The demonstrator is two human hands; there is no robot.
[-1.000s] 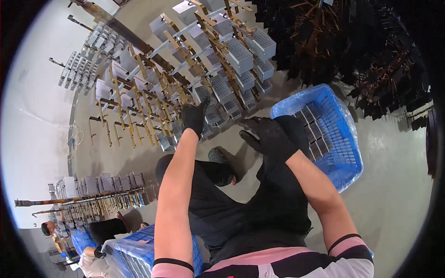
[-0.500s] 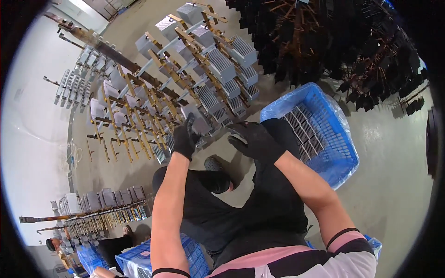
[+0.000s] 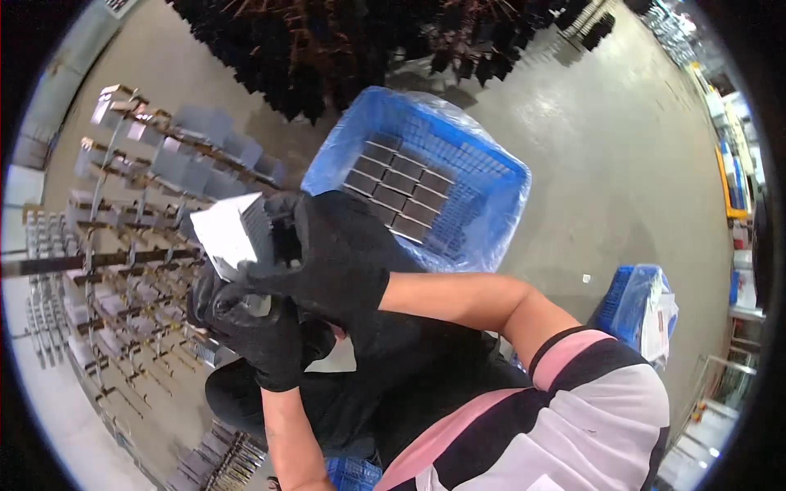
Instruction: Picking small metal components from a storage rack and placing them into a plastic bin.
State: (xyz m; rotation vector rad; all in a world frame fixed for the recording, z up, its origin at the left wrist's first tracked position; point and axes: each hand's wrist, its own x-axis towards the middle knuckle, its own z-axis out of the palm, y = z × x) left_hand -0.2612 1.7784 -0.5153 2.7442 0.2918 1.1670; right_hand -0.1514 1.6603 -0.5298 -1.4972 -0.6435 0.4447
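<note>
A silver finned heat sink (image 3: pixel 232 236) is raised in front of my lap, its flat side bright and its fins facing right. My right hand (image 3: pixel 336 258), in a black glove, closes on its finned side, fingers above and thumb along the lower edge. Just below, my left hand (image 3: pixel 258 340), also gloved in black, has curled fingers close against the heat sink's lower corner. What those fingers hold, if anything, is hidden. Beyond my right knee, a blue plastic basket (image 3: pixel 501 168) lined with clear film holds rows of dark-looking finned heat sinks (image 3: pixel 401 186).
At the left stands a rack (image 3: pixel 123 262) with brassy hooks and hanging heat sinks, blurred. Black parts (image 3: pixel 327 57) hang in a dense mass at the far side. Another blue basket (image 3: pixel 622 299) with film sits at the right. My knees flank the floor.
My view has swung right, toward the basket. Both hands have come away from the rack and together in front of me, and a heat sink is now in my right hand.
</note>
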